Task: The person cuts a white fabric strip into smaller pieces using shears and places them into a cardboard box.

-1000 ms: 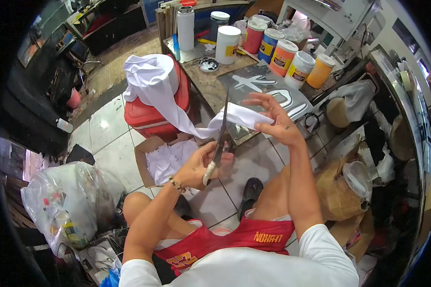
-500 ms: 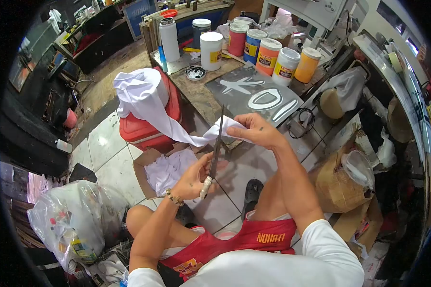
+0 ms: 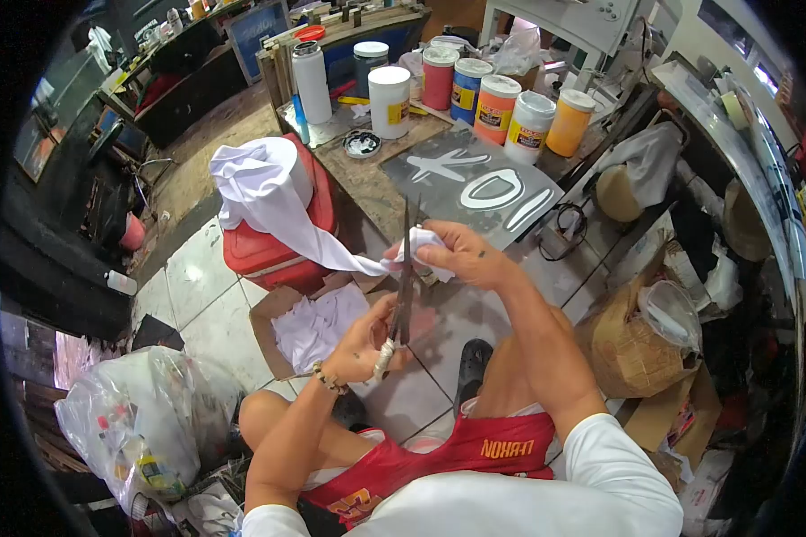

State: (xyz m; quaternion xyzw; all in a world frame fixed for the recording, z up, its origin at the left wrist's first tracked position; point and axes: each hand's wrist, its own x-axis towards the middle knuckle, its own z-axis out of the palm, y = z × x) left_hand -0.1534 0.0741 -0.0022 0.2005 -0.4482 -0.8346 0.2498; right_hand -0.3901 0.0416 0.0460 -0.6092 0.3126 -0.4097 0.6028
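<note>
"Scissors! Who has them?"

"The left hand, in the middle of the frame. It is curled around the pale handle. The blades point up, with a small gap at the tips."

"And the right hand?"

"It is pinching a bunch of white cloth, right beside the blades."

"What could go wrong there?"

"A finger could get nipped, I think. The right hand is so near the blades, and I can't see all its fingers. The cloth is bunched up too, so the blades could jam or cut it crooked."

"Where does the cloth go?"

"Up and left, in a long strip, to a heap on a round white drum, or maybe a roll. That sits on a red box, left of the middle. A hard tug could drag the heap off, because it looks loose."

"And below the strip?"

"A cardboard box of white scraps. If the strip sagged, it could get mixed in."

"What about the bench?"

"It's above the hands. There's a lid with black smears. If they're wet, and I can't tell, floppy cloth could get dirty."
</note>
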